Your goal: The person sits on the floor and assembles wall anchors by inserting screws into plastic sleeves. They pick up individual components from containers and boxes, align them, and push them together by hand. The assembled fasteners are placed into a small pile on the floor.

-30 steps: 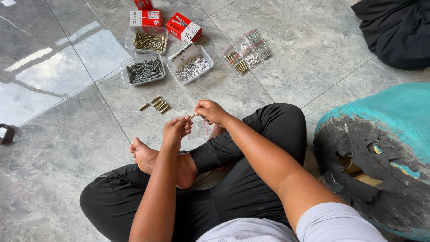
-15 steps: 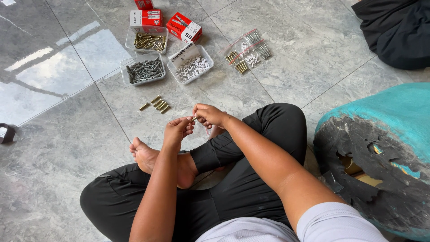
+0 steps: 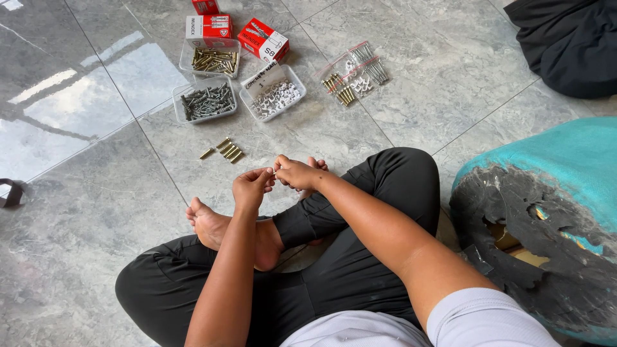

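While both hands meet, left hand (image 3: 252, 188) and right hand (image 3: 297, 172) fingers pinch a small fastener (image 3: 275, 171).

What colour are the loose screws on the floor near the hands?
Brass-gold screws, best in the head view.

The floor (image 3: 411, 83) is large glossy grey marbled tiles with thin dark joints. Pale window light reflects off the tiles at the upper left. A worn teal cushion (image 3: 553, 212) with peeling black patches sits at the right; dark cloth (image 3: 572, 45) lies in the top right corner
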